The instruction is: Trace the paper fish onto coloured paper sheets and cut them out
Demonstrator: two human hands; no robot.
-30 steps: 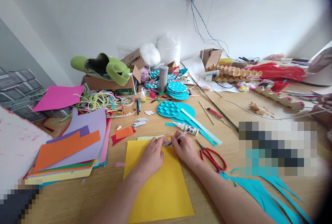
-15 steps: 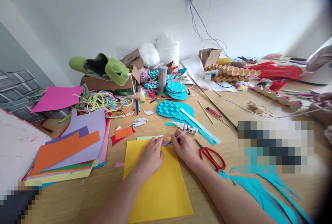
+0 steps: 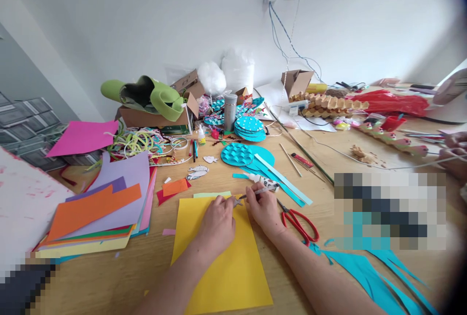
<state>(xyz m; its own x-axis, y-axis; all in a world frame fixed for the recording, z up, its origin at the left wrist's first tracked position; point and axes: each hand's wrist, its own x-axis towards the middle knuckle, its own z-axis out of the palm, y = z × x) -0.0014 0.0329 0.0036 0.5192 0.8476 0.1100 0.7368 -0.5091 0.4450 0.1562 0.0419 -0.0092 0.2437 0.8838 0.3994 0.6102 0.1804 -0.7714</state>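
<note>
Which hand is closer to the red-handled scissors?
Right. The right hand is just beside the scissors; the left hand is farther off, over the yellow paper.

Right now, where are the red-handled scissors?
In the head view, the red-handled scissors lie on the wooden table, just to the right of the right hand, their handles reaching toward the cut turquoise paper.

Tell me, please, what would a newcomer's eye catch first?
Probably the yellow sheet, front and centre, with the left hand over it and the right hand holding a pen by its far edge. Then perhaps the green cap on a box, back left, or the red-handled scissors beside the right hand.
</note>
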